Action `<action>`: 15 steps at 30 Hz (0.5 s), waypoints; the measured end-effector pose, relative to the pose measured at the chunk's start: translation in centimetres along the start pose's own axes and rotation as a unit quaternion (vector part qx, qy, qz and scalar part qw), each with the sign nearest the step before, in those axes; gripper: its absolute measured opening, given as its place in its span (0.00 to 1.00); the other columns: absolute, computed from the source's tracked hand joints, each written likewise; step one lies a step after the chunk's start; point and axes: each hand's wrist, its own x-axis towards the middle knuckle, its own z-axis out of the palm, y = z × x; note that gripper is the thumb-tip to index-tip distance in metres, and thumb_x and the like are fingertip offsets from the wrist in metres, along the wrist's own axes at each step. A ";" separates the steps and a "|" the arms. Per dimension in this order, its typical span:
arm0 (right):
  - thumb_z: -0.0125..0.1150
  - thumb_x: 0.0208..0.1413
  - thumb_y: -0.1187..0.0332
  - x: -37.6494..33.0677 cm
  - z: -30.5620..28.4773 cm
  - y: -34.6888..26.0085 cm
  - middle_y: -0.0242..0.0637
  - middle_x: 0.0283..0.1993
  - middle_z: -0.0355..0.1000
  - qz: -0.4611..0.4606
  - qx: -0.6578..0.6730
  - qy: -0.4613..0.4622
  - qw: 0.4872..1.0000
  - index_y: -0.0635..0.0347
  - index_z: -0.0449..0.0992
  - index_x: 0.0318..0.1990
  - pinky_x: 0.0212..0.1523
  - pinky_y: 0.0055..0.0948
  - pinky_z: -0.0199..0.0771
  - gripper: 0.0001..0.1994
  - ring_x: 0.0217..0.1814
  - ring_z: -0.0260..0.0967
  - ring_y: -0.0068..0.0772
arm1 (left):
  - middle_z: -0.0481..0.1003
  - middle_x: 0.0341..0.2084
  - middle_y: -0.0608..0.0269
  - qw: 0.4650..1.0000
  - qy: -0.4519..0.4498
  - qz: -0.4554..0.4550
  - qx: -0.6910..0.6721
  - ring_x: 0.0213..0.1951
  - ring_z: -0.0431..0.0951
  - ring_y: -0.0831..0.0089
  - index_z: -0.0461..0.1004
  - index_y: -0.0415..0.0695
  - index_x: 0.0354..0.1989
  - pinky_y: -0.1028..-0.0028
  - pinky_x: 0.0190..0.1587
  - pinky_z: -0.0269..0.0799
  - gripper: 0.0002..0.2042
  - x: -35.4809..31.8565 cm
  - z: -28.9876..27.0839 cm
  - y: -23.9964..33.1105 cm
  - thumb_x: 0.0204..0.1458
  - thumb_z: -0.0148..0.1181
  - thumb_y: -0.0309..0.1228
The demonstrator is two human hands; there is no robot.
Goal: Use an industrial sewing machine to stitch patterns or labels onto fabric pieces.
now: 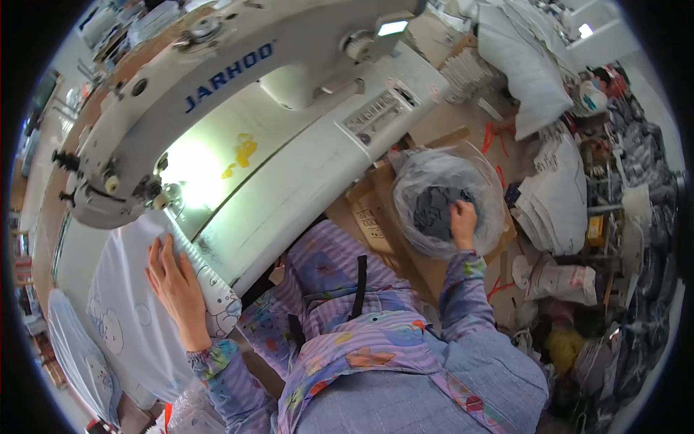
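My left hand [177, 286] lies flat, fingers stretched out, on a pale fabric [134, 318] printed with cartoon outlines. The fabric's folded edge runs up under the needle area of a white sewing machine [217, 79], whose lamp lights the bed brightly. Off to the right, my right hand [463, 226] reaches into a clear plastic bag [488, 181] lining a cardboard box. Its fingers are curled and pinched at a heap of small dark grey pieces [432, 210]; a grey piece seems to be between the fingertips, though the hand partly covers it.
Yellow marks [244, 150] show on the machine bed, beside a control panel [379, 116]. Cardboard flaps [369, 217] surround the bag. Stacked white fabric pieces [553, 195] and a white sack [560, 281] lie farther right, near crowded shelves. More pale fabric [83, 362] hangs at the left edge.
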 end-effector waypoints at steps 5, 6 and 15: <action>0.68 0.60 0.74 3.1 -5.3 -22.8 0.27 0.39 0.73 0.021 0.305 -0.053 0.951 0.59 0.78 0.39 0.39 0.19 0.66 0.04 0.37 0.62 0.16 | 0.73 0.58 0.55 0.995 0.046 -0.014 -0.088 0.59 0.72 0.51 0.76 0.44 0.57 0.56 0.62 0.67 0.18 -0.1 -2.6 -0.6 0.57 0.60 0.24; 0.67 0.59 0.75 2.6 -6.5 -28.1 0.28 0.41 0.74 -0.052 0.340 -0.100 0.934 0.59 0.79 0.40 0.38 0.19 0.65 0.04 0.37 0.63 0.16 | 0.74 0.57 0.54 0.992 0.045 -0.011 -0.114 0.58 0.72 0.51 0.76 0.44 0.56 0.57 0.61 0.69 0.18 0.3 -2.1 -0.2 0.56 0.60 0.24; 0.66 0.47 0.86 -7.8 2.9 -53.8 0.34 0.48 0.74 -0.494 0.417 -0.342 0.682 0.56 0.84 0.45 0.37 0.30 0.78 0.18 0.44 0.77 0.33 | 0.74 0.54 0.54 0.985 0.080 -0.027 -0.150 0.57 0.73 0.52 0.74 0.42 0.56 0.57 0.60 0.67 0.16 -0.2 -3.2 -0.4 0.58 0.57 0.24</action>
